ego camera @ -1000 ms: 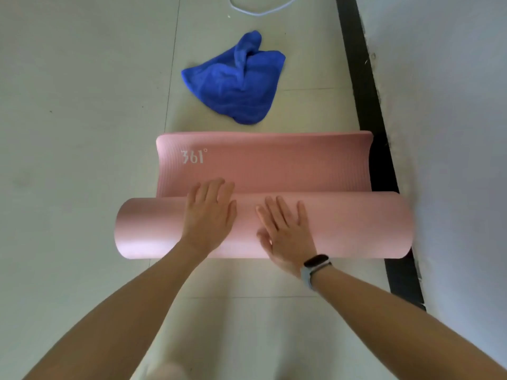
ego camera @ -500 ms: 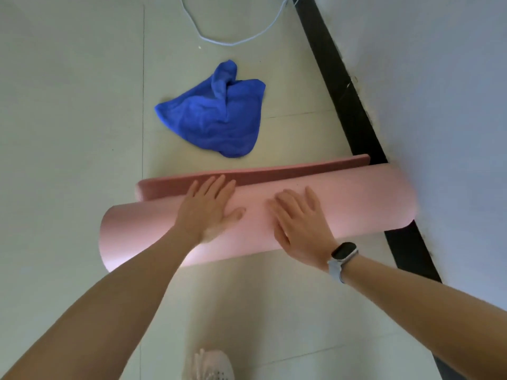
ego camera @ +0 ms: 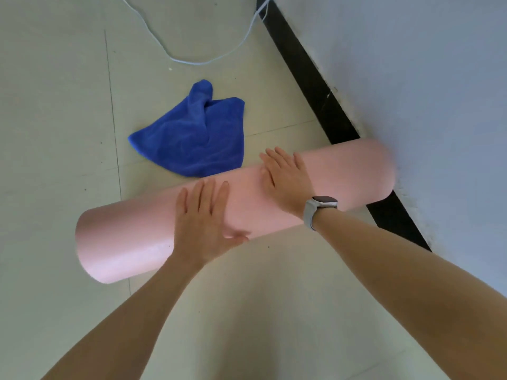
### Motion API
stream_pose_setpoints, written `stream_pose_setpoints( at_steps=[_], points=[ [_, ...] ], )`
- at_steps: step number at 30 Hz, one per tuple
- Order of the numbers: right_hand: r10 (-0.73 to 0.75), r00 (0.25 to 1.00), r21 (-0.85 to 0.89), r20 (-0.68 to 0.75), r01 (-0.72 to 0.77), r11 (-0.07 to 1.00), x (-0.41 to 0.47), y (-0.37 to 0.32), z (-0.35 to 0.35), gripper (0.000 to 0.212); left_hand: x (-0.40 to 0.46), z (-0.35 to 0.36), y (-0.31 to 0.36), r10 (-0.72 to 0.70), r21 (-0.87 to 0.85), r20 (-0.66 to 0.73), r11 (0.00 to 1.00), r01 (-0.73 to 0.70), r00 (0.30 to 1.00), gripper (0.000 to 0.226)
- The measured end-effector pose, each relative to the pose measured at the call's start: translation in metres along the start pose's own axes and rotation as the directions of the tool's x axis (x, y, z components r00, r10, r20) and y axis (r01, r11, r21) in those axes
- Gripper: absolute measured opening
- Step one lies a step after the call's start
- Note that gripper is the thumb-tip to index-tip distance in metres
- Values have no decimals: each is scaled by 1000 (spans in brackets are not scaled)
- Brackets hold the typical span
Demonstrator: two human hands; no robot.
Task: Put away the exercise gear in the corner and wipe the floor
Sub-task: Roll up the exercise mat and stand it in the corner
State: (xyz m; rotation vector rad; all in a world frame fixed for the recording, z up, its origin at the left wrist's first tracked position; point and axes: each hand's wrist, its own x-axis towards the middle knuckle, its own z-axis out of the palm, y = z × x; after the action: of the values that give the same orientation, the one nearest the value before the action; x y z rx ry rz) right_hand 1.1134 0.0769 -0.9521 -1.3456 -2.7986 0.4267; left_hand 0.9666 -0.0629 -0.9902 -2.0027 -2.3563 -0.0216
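Now my left hand (ego camera: pixel 204 215) and right hand (ego camera: pixel 285 178) lie flat, fingers straight, gripping nothing, on the rolled mat (ego camera: pixel 131 242) on the floor by the wall (ego camera: pixel 411 78). It looks light, spongy, apt to unroll; I'd clasp around its middle.

Cloth (ego camera: pixel 196 141) behind rolled mat (ego camera: pixel 131 242), touching.

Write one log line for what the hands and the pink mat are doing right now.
left hand: flat on rolled pink foam mat | right hand: flat on mat | crumpled blue cloth: on floor beyond
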Motion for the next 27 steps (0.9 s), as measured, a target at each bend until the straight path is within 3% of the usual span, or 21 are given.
stream_pose_setpoints(
  at_steps=[2, 5, 8, 11, 14, 17, 21, 24, 27],
  points=[
    [85, 992, 28, -92, -83, 996, -21, 24, 1, 50, 20, -8, -7, -24, -5, 75, 1000, 25, 997, 112],
    [72, 997, -108, -29, -75, 991, -49, 64, 1, 60, 40, -23, -8, -105, -38, 206, 993, 115, 973, 112],
    [202, 979, -18, -12, -203, 979, -46, 87, -5, 66, 33, -27, 15, 35, 26, 10, 999, -35, 999, 96],
    [259, 965, 105, -33, -255, 961, -42, 96, -9, 60, 34, -23, 63, 223, -27, -29, 974, -224, 974, 113],
    [244, 968, 92, -63, -237, 967, -58, 99, -3, 58, 54, -19, 102, 173, -45, 112, 985, -169, 979, 123],
    [204, 974, 147, -103, -188, 971, -66, 106, -8, 56, 61, -12, 108, 118, 32, 99, 992, -122, 988, 117],
    [420, 870, 332, -260, -327, 885, -70, 117, -17, 57, 48, -12, 100, 166, 118, 77, 978, -174, 983, 115],
    [553, 821, 433, -143, -450, 781, -76, 122, -12, 75, 40, -5, 89, 211, 118, -17, 971, -207, 977, 111],
    [593, 805, 518, -16, -501, 694, -74, 126, -8, 93, 37, -4, 74, 221, 118, -82, 970, -210, 972, 105]
  ],
)
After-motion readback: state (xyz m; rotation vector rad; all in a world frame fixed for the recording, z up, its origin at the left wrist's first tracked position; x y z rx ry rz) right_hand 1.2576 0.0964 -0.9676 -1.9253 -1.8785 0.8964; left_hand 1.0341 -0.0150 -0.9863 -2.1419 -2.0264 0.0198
